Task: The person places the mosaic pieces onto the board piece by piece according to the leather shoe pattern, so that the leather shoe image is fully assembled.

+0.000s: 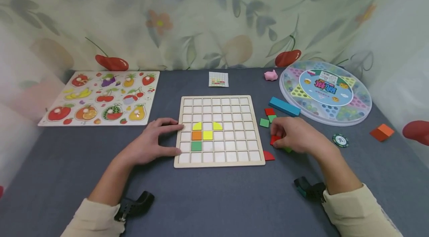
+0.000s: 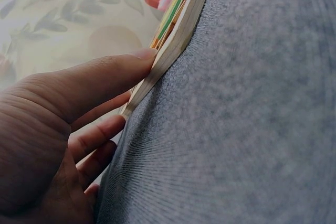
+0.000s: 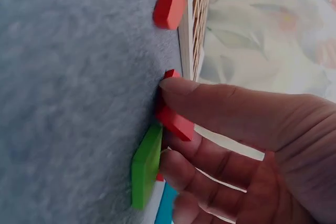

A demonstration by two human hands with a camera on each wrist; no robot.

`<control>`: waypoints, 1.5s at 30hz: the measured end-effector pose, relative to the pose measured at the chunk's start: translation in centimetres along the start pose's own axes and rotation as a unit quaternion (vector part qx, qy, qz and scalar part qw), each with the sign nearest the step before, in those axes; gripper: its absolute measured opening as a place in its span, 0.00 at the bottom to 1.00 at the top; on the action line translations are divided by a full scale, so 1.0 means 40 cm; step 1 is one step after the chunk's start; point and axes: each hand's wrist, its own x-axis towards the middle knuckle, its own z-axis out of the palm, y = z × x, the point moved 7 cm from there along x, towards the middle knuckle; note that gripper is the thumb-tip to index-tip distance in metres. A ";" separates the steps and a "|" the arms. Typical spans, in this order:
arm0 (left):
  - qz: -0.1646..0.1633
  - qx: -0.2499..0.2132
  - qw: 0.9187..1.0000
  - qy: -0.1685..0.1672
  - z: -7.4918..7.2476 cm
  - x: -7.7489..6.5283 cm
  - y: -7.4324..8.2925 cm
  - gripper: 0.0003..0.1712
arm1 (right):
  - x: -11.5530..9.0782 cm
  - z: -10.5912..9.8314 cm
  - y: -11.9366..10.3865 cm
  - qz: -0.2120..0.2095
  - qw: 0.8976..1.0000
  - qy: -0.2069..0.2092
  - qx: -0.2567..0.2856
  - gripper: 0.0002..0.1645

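A wooden grid board (image 1: 221, 165) lies in the middle of the table. Its squares hold two yellow quarter-round tiles, a yellow square tile (image 1: 207, 135), an orange tile (image 1: 196, 135) and a green tile (image 1: 196, 146). My left hand (image 1: 152, 142) rests against the board's left edge, thumb and fingers spread along it. To the right of the board, my right hand (image 1: 298, 134) pinches a red tile (image 3: 176, 121) between thumb and fingers, low over the table. A light green tile (image 3: 146, 169) lies beside those fingers. A red quarter-round tile (image 1: 269, 155) touches the board's right edge.
Green and red tiles (image 1: 264, 122) and a blue block (image 1: 284, 107) lie beyond my right hand. Farther off are a round game box (image 1: 285, 91), pink pig (image 1: 270, 75), pattern card (image 1: 218, 79) and fruit puzzle (image 1: 95, 121). A chip (image 1: 340, 140) and orange block (image 1: 382, 132) lie right.
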 end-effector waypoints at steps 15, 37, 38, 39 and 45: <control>0.005 -0.003 1.000 0.005 -0.004 0.004 -0.002 0.41 | 0.052 0.000 -0.137 -0.049 0.989 0.025 0.136 0.06; -0.006 -0.007 1.000 0.007 0.006 0.009 -0.011 0.41 | 0.160 0.126 -0.324 -0.131 0.975 -0.073 0.163 0.03; -0.006 -0.007 1.000 0.007 0.005 0.008 -0.011 0.41 | 0.161 0.129 -0.329 -0.137 0.976 -0.073 0.156 0.04; -0.005 -0.007 1.000 0.008 0.004 0.007 -0.011 0.41 | 0.164 0.132 -0.334 -0.141 0.976 -0.073 0.149 0.04; -0.004 -0.004 1.000 0.009 -0.001 0.003 -0.013 0.41 | 0.167 0.134 -0.359 -0.152 0.982 -0.052 0.103 0.06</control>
